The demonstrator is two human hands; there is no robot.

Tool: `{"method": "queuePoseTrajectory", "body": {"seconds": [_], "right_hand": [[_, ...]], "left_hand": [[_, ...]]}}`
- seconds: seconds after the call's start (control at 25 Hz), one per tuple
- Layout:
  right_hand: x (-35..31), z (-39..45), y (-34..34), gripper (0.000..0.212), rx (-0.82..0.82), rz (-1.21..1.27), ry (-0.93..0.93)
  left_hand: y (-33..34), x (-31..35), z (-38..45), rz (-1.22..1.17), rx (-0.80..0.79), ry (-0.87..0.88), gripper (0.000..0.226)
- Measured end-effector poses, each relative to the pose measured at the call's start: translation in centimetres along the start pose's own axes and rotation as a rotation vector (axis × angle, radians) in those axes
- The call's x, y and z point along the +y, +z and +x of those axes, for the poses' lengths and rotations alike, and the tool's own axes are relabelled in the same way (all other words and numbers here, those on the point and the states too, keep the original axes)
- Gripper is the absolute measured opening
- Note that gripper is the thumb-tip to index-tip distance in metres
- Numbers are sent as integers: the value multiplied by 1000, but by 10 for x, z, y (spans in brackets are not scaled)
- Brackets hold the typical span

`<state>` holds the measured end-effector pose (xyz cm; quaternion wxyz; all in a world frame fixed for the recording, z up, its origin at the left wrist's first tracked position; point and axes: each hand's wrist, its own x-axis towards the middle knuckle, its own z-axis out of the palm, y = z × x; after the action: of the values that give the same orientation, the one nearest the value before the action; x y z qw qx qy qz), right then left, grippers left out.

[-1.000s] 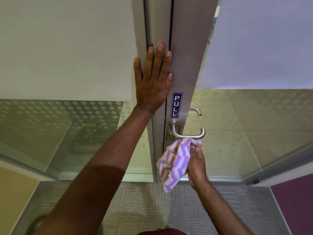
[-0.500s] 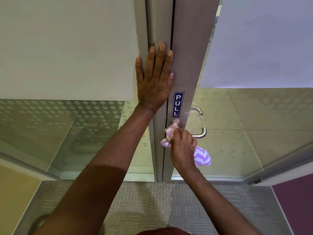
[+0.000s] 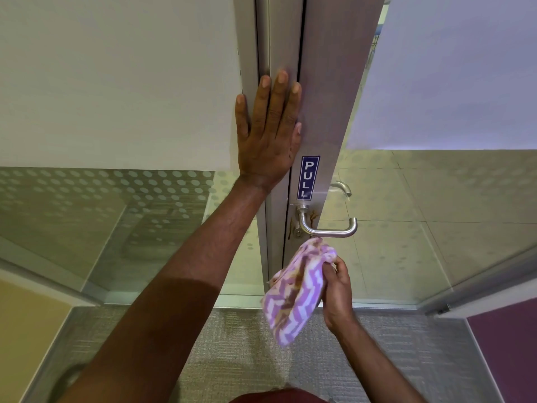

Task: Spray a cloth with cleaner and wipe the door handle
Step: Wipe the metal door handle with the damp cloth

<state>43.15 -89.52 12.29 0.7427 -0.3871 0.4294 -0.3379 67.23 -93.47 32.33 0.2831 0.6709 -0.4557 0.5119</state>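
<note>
A brushed-metal lever door handle sticks out from the grey door frame, just under a blue PULL sticker. My right hand grips a purple-and-white zigzag cloth bunched just below the handle; the cloth's top end nearly touches the lever's underside. My left hand lies flat, fingers spread, against the frame above the sticker. No spray bottle is in view.
Glass panels with a dotted frosted band flank the door on both sides. A second handle shows on the far side of the glass. Grey carpet lies underfoot, and a purple panel stands at lower right.
My right hand wiped the cloth up over the handle's base, then dropped back below the lever. The left hand stayed pressed on the frame.
</note>
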Motion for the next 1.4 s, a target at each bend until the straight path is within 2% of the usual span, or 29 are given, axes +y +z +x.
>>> {"method": "queuePoseTrajectory", "body": {"seconds": [0.12,0.2,0.28,0.32,0.36,0.44,0.56,0.64,0.8,0.92,1.04,1.2,1.32,1.4], "right_hand": [[-3,6,-5,41,-45,303,289],[-5,5,-6,54,-106,451,378],[-9,1,-8,87,-176,521,420],[-12,-2,-8,96,-215,509,443],[-16,-5,-8,93,-269,489,437],[-20,-8,-8,65,-316,398,387],[-18,-5,-9,53,-149,141,269],[-16,2,-10,29,-42,83,220],[-19,22,-9,29,212,147,209],[-20,30,2,20,346,-63,6],[-20,38,21,14,384,-122,-169],[-26,55,45,24,509,0,-191],[-17,56,53,14,518,-46,-273],[-11,58,54,17,498,-46,-321]], "left_hand": [[1,0,-1,9,5,1,53],[1,0,0,11,7,6,52],[1,0,0,11,10,8,52],[1,-1,-1,9,11,7,52],[1,0,-1,6,11,7,52],[1,0,-1,1,5,9,52],[0,0,-1,-6,7,6,51],[0,0,-1,-14,4,2,51],[1,0,-1,-9,6,0,51],[3,0,-1,-11,14,-5,51],[4,-1,-2,-1,18,-7,51],[5,0,-3,14,17,-6,52],[7,-1,-2,14,19,-7,54],[7,-2,-2,21,27,-11,54]]}}
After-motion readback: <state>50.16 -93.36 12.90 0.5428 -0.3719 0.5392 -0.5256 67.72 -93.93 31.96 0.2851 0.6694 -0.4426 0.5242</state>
